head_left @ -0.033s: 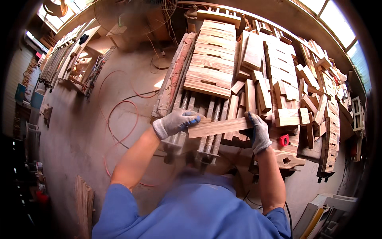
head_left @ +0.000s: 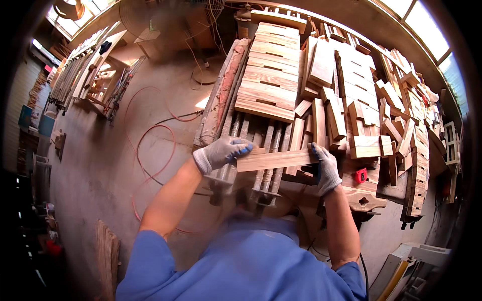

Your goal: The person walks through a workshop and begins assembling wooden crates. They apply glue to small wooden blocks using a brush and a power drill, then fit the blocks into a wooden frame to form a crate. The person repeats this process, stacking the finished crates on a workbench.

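Observation:
Both of my hands wear grey gloves and hold one short wooden board (head_left: 275,160) level in front of me. My left hand (head_left: 221,152) grips its left end and my right hand (head_left: 325,168) grips its right end. The board hangs above a metal clamping rack (head_left: 256,150) of parallel bars. Further along the rack lies a row of similar boards (head_left: 268,70) laid side by side.
Piles of cut wood blocks (head_left: 361,100) fill the bench to the right. A red hose (head_left: 150,150) loops over the concrete floor at left. A small red object (head_left: 360,175) lies near my right hand. Wooden frames (head_left: 95,80) lean at far left.

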{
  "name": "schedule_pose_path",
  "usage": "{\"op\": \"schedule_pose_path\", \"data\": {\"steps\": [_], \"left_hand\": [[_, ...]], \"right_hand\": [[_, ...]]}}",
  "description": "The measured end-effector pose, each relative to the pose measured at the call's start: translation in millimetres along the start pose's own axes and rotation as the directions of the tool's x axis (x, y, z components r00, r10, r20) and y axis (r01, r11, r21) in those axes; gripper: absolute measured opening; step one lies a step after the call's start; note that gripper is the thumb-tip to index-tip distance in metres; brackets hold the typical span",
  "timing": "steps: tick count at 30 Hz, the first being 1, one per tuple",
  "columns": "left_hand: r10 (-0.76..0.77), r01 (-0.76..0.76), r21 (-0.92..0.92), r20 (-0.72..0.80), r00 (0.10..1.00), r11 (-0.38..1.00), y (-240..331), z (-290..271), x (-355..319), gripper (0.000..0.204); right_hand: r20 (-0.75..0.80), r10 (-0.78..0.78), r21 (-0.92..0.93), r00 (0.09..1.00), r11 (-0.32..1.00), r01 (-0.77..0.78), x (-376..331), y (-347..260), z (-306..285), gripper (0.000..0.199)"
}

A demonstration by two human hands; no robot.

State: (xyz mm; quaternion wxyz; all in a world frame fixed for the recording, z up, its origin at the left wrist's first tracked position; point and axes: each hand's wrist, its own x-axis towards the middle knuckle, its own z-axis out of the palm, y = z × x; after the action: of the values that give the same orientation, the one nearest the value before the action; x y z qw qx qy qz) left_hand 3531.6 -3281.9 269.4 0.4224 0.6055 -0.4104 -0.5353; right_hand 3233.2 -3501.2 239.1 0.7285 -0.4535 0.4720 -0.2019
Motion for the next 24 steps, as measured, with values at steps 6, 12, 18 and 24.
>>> {"op": "schedule_pose_path", "data": {"steps": [6, 12, 18, 24], "left_hand": [[-0.114, 0.150, 0.216, -0.172, 0.978, 0.965, -81.3, -31.3, -17.3, 0.038], [-0.247, 0.308, 0.478, -0.188, 0.951, 0.823, -101.1, -33.9, -40.8, 0.038], [-0.161, 0.199, 0.869, -0.140, 0.977, 0.452, -78.3, -26.0, -33.1, 0.037], [-0.400, 0.337, 0.801, -0.134, 0.907, 0.495, -56.8, -31.9, -17.2, 0.029]], "right_hand": [[0.086, 0.105, -0.371, 0.991, 0.926, -0.066, -37.1, 85.7, 44.6, 0.038], [0.213, -0.007, -0.779, 0.977, 0.602, 0.174, -37.8, 104.4, 65.9, 0.040], [0.329, 0.135, -0.941, 0.935, 0.133, 0.312, -35.0, 73.0, 81.4, 0.048], [0.431, 0.134, -0.894, 0.892, 0.200, 0.401, -28.1, 71.3, 71.0, 0.044]]}}
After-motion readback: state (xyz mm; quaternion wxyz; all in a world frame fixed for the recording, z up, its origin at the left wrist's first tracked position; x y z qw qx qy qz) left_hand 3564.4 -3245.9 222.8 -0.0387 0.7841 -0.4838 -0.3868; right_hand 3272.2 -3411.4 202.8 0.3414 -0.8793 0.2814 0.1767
